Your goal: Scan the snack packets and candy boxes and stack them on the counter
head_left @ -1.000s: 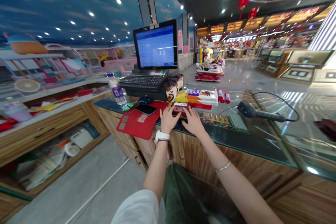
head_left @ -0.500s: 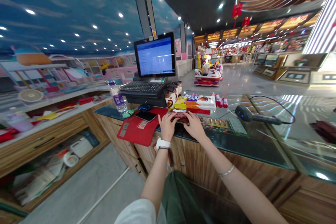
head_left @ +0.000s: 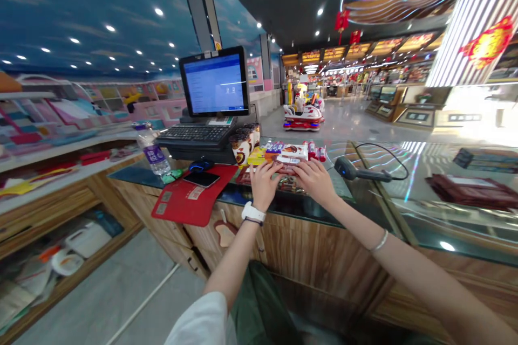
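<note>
My left hand [head_left: 263,183], with a white watch on the wrist, and my right hand [head_left: 314,180], with a thin bracelet, meet over the glass counter [head_left: 364,210]. Both have their fingers curled on the ends of a small flat snack pack [head_left: 285,165], dark red with a pale label. The pack is held just in front of a stack of flat snack boxes [head_left: 289,150]. Several brown-and-white cups [head_left: 242,148] stand left of that stack.
A till screen [head_left: 214,83] and black keyboard [head_left: 194,135] stand at the back left. A phone [head_left: 201,178] lies on a red mat [head_left: 182,202] beside a mouse [head_left: 201,164] and a water bottle [head_left: 151,150]. A corded barcode scanner [head_left: 352,170] lies to the right.
Both hands went from lying on the counter to closing on the small pack and drawing it up against the stack of boxes. The view has swung to the right.
</note>
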`<act>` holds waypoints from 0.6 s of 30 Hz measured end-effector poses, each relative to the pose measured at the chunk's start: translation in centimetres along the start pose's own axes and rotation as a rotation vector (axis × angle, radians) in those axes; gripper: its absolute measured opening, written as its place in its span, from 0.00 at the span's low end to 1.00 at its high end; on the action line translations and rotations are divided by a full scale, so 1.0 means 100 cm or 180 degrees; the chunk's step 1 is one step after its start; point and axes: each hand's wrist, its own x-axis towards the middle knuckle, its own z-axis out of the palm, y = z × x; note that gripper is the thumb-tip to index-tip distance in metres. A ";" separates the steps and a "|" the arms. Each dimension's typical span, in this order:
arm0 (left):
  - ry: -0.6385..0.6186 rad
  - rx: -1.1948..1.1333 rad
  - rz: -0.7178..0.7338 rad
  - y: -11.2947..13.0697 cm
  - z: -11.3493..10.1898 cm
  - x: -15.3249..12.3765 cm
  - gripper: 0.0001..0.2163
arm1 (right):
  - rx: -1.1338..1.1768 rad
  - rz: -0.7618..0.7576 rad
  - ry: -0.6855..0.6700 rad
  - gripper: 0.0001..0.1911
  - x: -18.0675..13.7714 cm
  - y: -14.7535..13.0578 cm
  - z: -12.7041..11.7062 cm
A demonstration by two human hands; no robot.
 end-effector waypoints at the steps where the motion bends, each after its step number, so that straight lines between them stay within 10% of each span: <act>1: -0.0017 -0.0040 0.0052 0.006 0.006 0.002 0.11 | -0.0072 -0.0088 0.0017 0.12 -0.004 0.010 -0.003; 10: -0.0377 -0.0062 0.0403 0.061 0.046 0.024 0.14 | -0.0387 -0.0461 0.0287 0.12 -0.040 0.089 -0.022; 18: -0.0969 -0.0299 0.0904 0.084 0.066 0.065 0.39 | -0.0463 -0.0424 0.0336 0.12 -0.062 0.141 -0.029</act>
